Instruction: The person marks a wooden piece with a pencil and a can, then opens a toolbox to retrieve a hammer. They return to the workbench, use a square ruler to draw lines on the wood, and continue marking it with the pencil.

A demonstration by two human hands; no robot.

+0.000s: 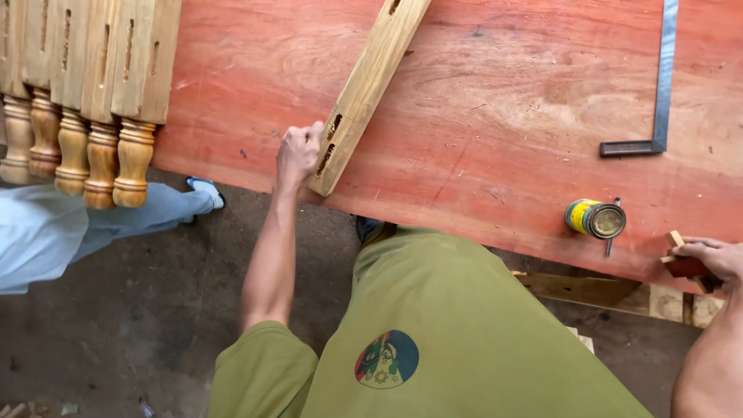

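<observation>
On the red bench: a mortised wooden post (pixel 370 89) lies slanted, its near end at the bench (pixel 495 124) edge.
Left hand (pixel 298 151): fingers are curled around the post's near end.
Right hand (pixel 716 259): closed on a dark-handled tool (pixel 687 267) at the bench's right edge.
Grip advice: the post is best steadied flat, fingers kept clear of the mortise slots.
Nearby: a small tin (pixel 594 218), a steel square (pixel 658 93), turned legs (pixel 85 101) stacked at the far left.

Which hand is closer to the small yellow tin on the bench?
Right. The right hand grips a small wood block just right of the yellow tin; the left hand is far left, on the mortised wooden piece.
</observation>
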